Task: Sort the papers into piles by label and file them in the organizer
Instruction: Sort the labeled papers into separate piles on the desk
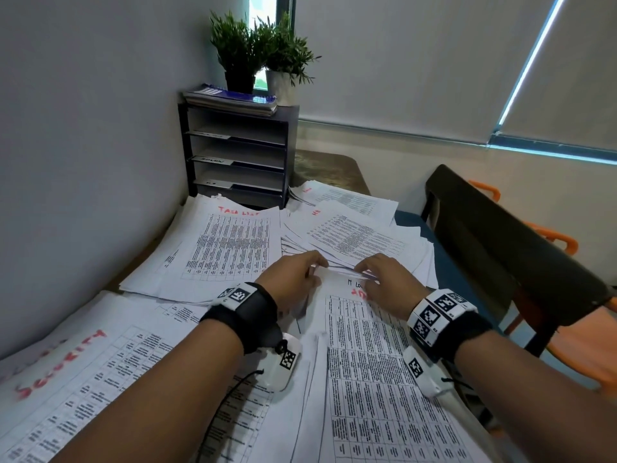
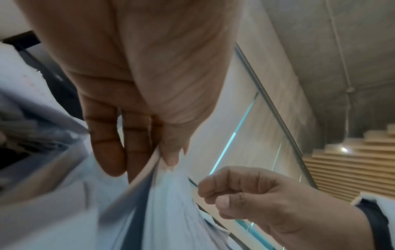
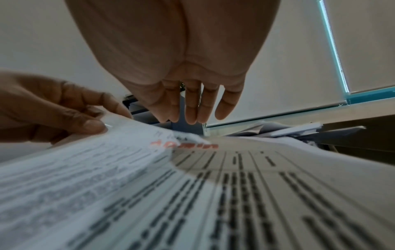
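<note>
My left hand (image 1: pixel 293 279) has thumb and fingers curled onto the far edge of the admin sheaf (image 1: pixel 367 345), pinching a thin bundle of sheets at its left corner; in the left wrist view that edge runs straight out from between my thumb and fingers, and it is lifted a little off the pile. My right hand (image 1: pixel 384 282) sits at the same far edge just to the right, fingers (image 3: pixel 193 108) extended downward with the tips at the paper; I cannot tell whether they grip it or only rest on it. The sheaf lies toward me from both sets of fingers, its long axis running from the far edge back between my forearms, so both hands are equally near and the lift turns on that shared edge. It is white printed sheets with dense tables and a red handwritten label near the top, partly hidden by my right hand. Beyond the sheaf's far edge lie a pile headed in red (image 1: pixel 230 242) to the left and a loose fanned pile (image 1: pixel 354 235) to the right; nearer me, left of the sheaf, is a pile (image 1: pixel 76 372) marked in large red letters. The organizer (image 1: pixel 237 155) stands past all these, its slots tabbed, with potted plants (image 1: pixel 260 55) on top
</note>
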{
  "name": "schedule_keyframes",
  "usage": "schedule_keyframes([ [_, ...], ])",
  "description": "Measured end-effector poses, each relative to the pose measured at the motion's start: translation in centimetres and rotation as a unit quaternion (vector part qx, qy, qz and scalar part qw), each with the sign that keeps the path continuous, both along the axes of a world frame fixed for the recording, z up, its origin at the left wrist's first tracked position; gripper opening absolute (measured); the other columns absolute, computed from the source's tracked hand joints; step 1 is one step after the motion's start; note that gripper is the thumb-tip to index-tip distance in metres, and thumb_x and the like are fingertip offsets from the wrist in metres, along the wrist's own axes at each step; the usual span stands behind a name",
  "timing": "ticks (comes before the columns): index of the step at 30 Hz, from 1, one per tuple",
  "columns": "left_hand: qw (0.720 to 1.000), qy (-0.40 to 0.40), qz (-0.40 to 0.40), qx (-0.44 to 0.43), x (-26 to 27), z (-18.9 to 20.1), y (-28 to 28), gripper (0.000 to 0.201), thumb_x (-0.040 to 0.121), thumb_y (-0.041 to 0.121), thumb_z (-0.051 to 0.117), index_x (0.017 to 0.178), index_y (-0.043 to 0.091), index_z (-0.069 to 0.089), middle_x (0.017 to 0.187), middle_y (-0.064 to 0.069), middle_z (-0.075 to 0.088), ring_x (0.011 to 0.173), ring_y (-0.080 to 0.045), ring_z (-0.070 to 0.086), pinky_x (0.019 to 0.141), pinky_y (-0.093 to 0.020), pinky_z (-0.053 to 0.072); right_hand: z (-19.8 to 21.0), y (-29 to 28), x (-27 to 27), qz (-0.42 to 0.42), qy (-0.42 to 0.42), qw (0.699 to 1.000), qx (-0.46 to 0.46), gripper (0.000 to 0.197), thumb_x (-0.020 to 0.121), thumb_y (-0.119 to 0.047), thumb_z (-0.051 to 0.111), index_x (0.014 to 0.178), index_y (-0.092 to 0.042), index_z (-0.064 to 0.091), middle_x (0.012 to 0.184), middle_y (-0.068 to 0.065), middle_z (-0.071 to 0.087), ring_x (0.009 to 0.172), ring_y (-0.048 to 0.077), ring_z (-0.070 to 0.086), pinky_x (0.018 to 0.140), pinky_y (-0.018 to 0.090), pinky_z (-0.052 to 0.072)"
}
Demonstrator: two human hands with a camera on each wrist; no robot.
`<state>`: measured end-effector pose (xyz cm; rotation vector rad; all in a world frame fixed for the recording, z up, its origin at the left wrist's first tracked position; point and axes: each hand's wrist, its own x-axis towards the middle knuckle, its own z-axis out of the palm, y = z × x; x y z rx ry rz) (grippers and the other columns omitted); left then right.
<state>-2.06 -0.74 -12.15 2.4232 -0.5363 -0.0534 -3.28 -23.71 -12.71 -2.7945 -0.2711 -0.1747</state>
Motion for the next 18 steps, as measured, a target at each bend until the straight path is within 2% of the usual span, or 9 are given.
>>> schedule_keyframes([
  [2, 1.0, -0.005, -0.004, -0.002, 0.0, 0.0, 0.1, 0.023, 0.096, 0.02, 0.063, 0.118, 0.027, 0.065, 0.094, 0.005, 0.062, 0.085, -0.016, 0.059, 0.069, -0.025, 0.039, 0.0, -0.2, -0.2, 0.007, 0.003, 1.0, 0.002, 0.033, 0.097, -0.022, 0.059, 0.129, -0.021, 0.058, 0.13, -0.001, 0.055, 0.123, 0.017, 0.049, 0.105, 0.033, 0.04],
  [4, 1.0, -0.02, 0.003, -0.003, 0.1, 0.0, 0.1, 0.019, 0.095, 0.022, 0.065, 0.113, 0.026, 0.068, 0.093, 0.007, 0.061, 0.09, -0.015, 0.059, 0.071, -0.024, 0.038, -0.1, -0.2, -0.4, 0.009, 0.005, 1.0, 0.003, 0.036, 0.097, -0.022, 0.058, 0.133, -0.021, 0.057, 0.133, -0.002, 0.055, 0.125, 0.016, 0.048, 0.108, 0.032, 0.038],
  [6, 0.999, -0.044, 0.005, -0.007, 0.1, 0.0, -0.1, 0.015, 0.092, 0.022, 0.067, 0.106, 0.025, 0.073, 0.098, 0.005, 0.062, 0.096, -0.015, 0.06, 0.075, -0.025, 0.042, -0.3, -0.1, -0.3, 0.011, 0.0, 1.0, 0.004, 0.036, 0.096, -0.021, 0.058, 0.133, -0.021, 0.057, 0.133, -0.001, 0.054, 0.126, 0.017, 0.048, 0.109, 0.033, 0.038],
  [9, 0.995, -0.095, 0.0, -0.039, 0.2, 0.1, -0.4, 0.009, 0.088, 0.02, 0.074, 0.096, 0.02, 0.078, 0.118, 0.004, 0.056, 0.107, -0.013, 0.057, 0.089, -0.028, 0.047, -0.3, 0.0, -0.2, 0.011, -0.008, 1.0, 0.01, 0.038, 0.095, -0.02, 0.059, 0.133, -0.02, 0.056, 0.133, 0.0, 0.053, 0.126, 0.019, 0.048, 0.109, 0.036, 0.039],
  [10, 0.993, -0.105, 0.003, -0.051, 0.1, 0.2, -0.5, 0.008, 0.089, 0.02, 0.073, 0.096, 0.02, 0.077, 0.119, 0.004, 0.057, 0.106, -0.012, 0.057, 0.089, -0.028, 0.047, -0.2, 0.0, -0.2, 0.008, -0.008, 1.0, 0.018, 0.04, 0.095, -0.021, 0.06, 0.135, -0.019, 0.055, 0.135, 0.001, 0.052, 0.127, 0.02, 0.048, 0.109, 0.037, 0.039],
  [14, 0.988, -0.1, 0.017, -0.113, -0.1, 0.6, -0.9, 0.008, 0.097, 0.02, 0.059, 0.096, 0.019, 0.067, 0.095, 0.003, 0.069, 0.09, -0.018, 0.063, 0.078, -0.031, 0.049, 0.8, -0.4, -0.8, -0.011, -0.021, 0.995, 0.093, 0.05, 0.095, -0.032, 0.063, 0.14, -0.016, 0.049, 0.137, -0.002, 0.048, 0.128, 0.015, 0.047, 0.11, 0.036, 0.039],
  [16, 0.984, -0.073, 0.025, -0.161, -0.1, 0.6, -1.1, 0.007, 0.097, 0.021, 0.06, 0.092, 0.02, 0.065, 0.091, 0.003, 0.069, 0.086, -0.018, 0.063, 0.077, -0.035, 0.052, 1.5, -1.1, -0.9, -0.026, -0.023, 0.994, 0.106, 0.037, 0.093, -0.037, 0.064, 0.126, -0.02, 0.059, 0.124, -0.009, 0.054, 0.117, 0.011, 0.052, 0.099, 0.032, 0.045],
  [18, 0.977, -0.043, 0.033, -0.207, 0.1, 0.5, -1.1, 0.007, 0.093, 0.023, 0.066, 0.086, 0.022, 0.065, 0.087, 0.002, 0.07, 0.084, -0.019, 0.065, 0.077, -0.043, 0.057, 2.1, -1.8, -1.0, -0.039, -0.01, 0.994, 0.102, 0.014, 0.092, -0.037, 0.066, 0.097, -0.023, 0.065, 0.1, -0.011, 0.066, 0.096, 0.012, 0.06, 0.078, 0.028, 0.046],
])
